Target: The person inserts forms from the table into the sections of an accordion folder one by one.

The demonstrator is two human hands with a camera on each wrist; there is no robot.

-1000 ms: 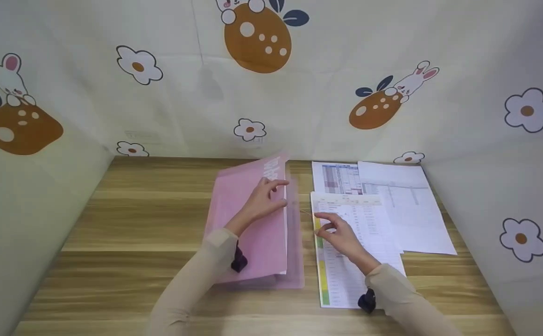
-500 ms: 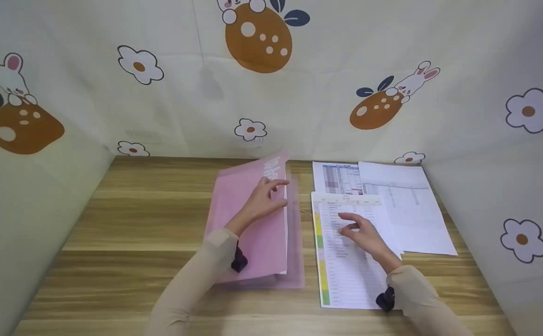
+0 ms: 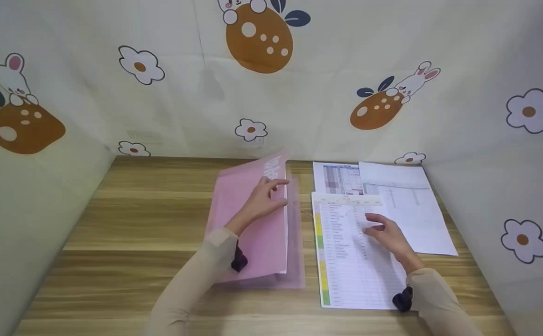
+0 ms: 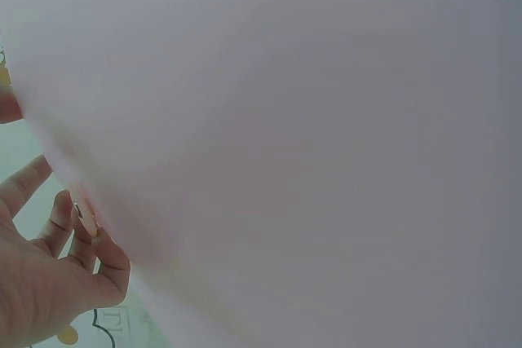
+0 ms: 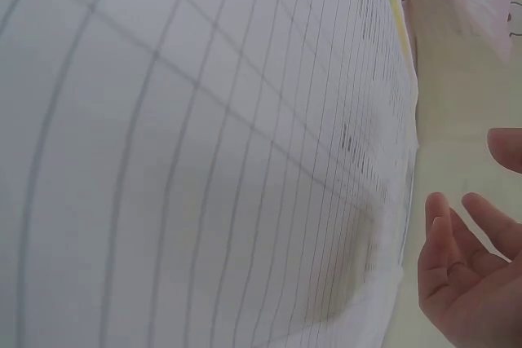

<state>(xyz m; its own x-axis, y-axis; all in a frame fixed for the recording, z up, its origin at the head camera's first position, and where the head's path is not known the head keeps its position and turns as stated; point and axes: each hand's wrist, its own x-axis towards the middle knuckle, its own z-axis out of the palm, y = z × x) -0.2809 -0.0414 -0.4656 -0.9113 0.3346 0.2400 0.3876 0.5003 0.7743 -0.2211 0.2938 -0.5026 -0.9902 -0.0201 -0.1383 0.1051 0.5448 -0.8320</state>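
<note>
A pink folder [image 3: 243, 219] lies slightly open, its front cover raised at the right side and white paper showing along that edge. My left hand [image 3: 261, 200] holds the folder at this raised edge, thumb and index finger apart. In the left wrist view the pink cover [image 4: 310, 152] fills most of the picture, and the fingertips of my left hand [image 4: 49, 258] meet its edge, partly hidden there. Over a printed table sheet [image 3: 346, 280] with a yellow and green left strip hovers my right hand [image 3: 388, 238], fingers relaxed and holding nothing.
Behind the front sheet lie a page with a coloured table [image 3: 336, 179] and a mostly white page [image 3: 427, 219], overlapping. The wooden table [image 3: 126, 280] meets a patterned cloth backdrop [image 3: 182, 107] at the back and sides.
My right hand has moved right, from the left edge of the printed sheet near the folder to over the sheet's right part. The left hand and the folder have stayed in place.
</note>
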